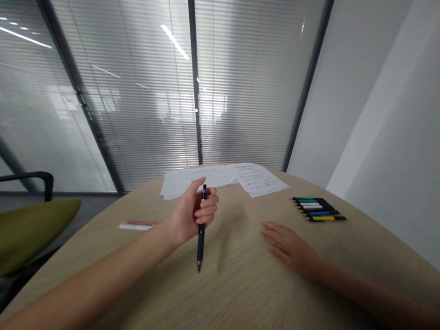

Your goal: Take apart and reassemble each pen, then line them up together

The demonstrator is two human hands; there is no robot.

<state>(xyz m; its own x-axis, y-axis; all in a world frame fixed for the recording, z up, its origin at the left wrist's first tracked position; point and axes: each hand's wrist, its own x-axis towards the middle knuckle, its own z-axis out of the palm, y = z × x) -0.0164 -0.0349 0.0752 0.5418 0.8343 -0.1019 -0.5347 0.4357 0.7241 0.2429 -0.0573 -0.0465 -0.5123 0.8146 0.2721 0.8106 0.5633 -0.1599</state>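
Observation:
My left hand is raised above the table, its fingers wrapped round a dark pen. The pen's tip points down toward me and its top end shows by my thumb, which stretches upward. My right hand lies low over the tabletop on the right, palm down, fingers stretched out and holding nothing. Beyond it, to the right, several pens lie side by side, with green, white, blue and yellow among their black parts.
On the round wooden table, printed sheets of paper lie spread at the far side. A pink and a white strip-like item lie left of my left hand. A green-seated chair stands at the left. Glass panels with blinds and a white wall border the table.

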